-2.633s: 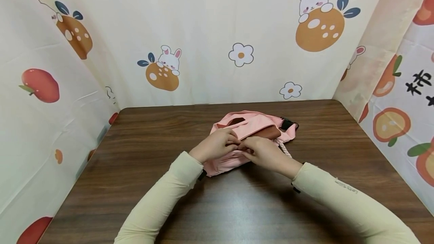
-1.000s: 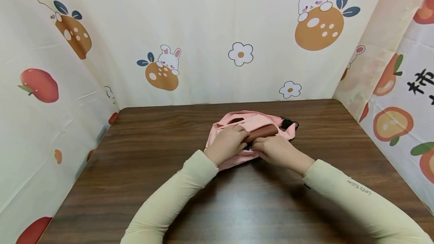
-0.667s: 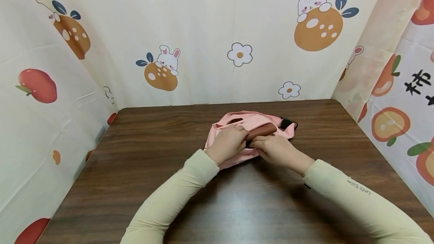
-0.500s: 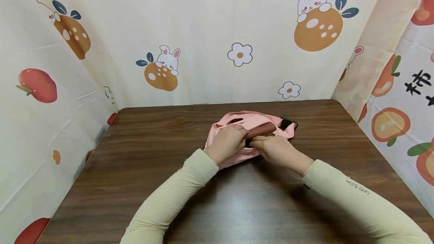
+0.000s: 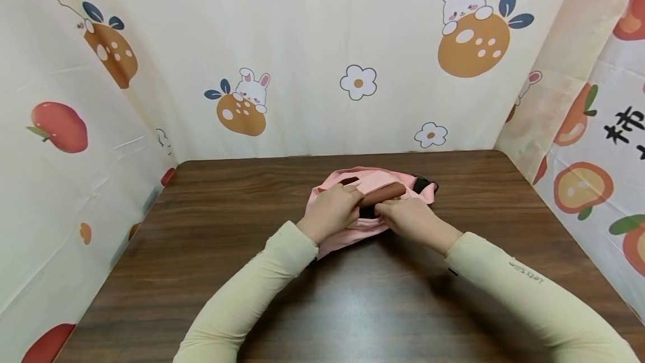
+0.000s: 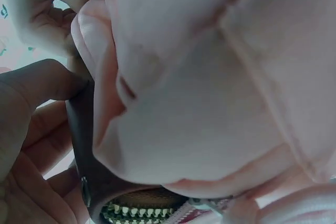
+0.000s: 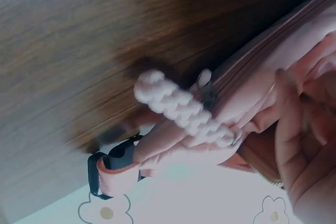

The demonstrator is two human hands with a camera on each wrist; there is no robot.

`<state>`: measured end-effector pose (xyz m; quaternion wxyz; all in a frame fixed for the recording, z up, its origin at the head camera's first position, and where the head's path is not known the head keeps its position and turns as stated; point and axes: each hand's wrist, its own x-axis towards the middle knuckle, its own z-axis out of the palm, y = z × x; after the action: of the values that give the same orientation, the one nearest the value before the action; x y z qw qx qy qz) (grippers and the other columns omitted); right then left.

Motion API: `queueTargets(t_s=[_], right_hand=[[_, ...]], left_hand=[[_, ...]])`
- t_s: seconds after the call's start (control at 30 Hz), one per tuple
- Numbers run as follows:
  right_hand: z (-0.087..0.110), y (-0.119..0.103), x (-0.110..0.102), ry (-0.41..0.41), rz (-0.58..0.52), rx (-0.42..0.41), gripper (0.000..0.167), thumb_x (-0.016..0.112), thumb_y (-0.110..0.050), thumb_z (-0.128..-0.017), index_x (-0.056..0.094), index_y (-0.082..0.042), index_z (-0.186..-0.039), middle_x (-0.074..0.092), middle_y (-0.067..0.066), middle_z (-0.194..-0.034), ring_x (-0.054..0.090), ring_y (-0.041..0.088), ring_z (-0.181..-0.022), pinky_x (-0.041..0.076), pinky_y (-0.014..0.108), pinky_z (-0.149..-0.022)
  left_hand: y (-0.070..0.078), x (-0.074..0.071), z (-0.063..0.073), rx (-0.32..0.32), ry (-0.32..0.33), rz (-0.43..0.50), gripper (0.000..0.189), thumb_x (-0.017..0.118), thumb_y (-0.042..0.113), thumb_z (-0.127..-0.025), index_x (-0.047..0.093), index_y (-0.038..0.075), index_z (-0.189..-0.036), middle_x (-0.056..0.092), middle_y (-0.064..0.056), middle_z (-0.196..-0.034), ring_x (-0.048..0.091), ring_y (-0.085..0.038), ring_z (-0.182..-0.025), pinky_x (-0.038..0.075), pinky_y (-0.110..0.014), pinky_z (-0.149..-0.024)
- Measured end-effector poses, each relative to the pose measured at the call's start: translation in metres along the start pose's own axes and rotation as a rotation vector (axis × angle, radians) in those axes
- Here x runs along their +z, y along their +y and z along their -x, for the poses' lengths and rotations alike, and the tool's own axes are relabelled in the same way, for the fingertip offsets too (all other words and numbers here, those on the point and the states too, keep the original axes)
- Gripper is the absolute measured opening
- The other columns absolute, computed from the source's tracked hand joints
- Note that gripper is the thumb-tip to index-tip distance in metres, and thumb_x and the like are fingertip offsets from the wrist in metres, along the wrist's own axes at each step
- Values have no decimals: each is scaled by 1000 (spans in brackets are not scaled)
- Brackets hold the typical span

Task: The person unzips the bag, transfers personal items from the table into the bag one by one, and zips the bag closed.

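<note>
A pink waist bag [image 5: 353, 233] lies on the table, its top gaping. In it sits a brown zip wallet [image 5: 384, 194]; its zipper teeth [image 6: 139, 212] show in the left wrist view. My left hand [image 5: 332, 210] grips the wallet's left part, thumb on one side and fingers on the other. At the wallet's right part is my right hand [image 5: 413, 220], its fingers bent and pinching at the lower edge; the fingertips are partly hidden. A dark gap [image 5: 368, 212] shows between the hands. In the right wrist view, a braided cord [image 7: 184, 108] hangs from the bag.
The bag's black buckle [image 5: 422, 184] lies at its right end. Around the bag is a dark wooden table [image 5: 242, 195]. A printed curtain [image 5: 312, 32] rises behind the table, with more curtain at both sides.
Since the oldest frame, my hands have moved apart from nearly touching, and the dark gap between them has come into view. In the last half second both hands and the wallet shift slightly left.
</note>
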<state>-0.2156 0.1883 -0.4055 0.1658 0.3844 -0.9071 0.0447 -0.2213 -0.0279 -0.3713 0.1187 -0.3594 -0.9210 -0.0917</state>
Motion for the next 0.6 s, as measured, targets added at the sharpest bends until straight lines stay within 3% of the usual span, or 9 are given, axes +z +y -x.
queueTargets(t_s=[0.27,0.37,0.43,0.5,0.6], right_hand=[[4,2,0,70,-39,-81,27,74,-4,-77,52,-20,-71,44,-11,-65,40,7,-59,38,25,-61],[7,2,-2,97,-33,-69,21,76,-7,-77,61,-22,-74,51,-12,-68,45,5,-60,40,41,-63],[9,3,-6,110,-37,-48,18,78,-9,-77,66,-22,-78,56,-12,-71,50,2,-60,42,43,-59],[12,5,-9,119,-39,-32,17,79,-9,-76,69,-22,-80,60,-11,-73,53,1,-60,43,41,-55],[14,8,-12,107,-54,-24,14,78,-8,-77,71,-20,-82,63,-9,-76,56,1,-61,44,24,-51]], left_hand=[[-2,-1,6,21,9,-31,11,64,8,-83,69,14,-91,67,3,-93,64,-16,-95,52,-28,-74],[-3,0,8,29,25,-58,12,64,8,-82,68,15,-90,68,3,-92,64,-17,-93,52,-28,-72],[-4,1,9,31,34,-72,13,64,8,-82,69,16,-90,68,3,-92,64,-16,-91,52,-28,-69],[-5,2,10,35,44,-77,14,64,7,-81,69,16,-91,68,4,-92,64,-16,-90,52,-28,-67],[-7,3,11,45,56,-76,16,65,8,-81,71,17,-94,68,4,-93,65,-16,-89,52,-28,-68]])
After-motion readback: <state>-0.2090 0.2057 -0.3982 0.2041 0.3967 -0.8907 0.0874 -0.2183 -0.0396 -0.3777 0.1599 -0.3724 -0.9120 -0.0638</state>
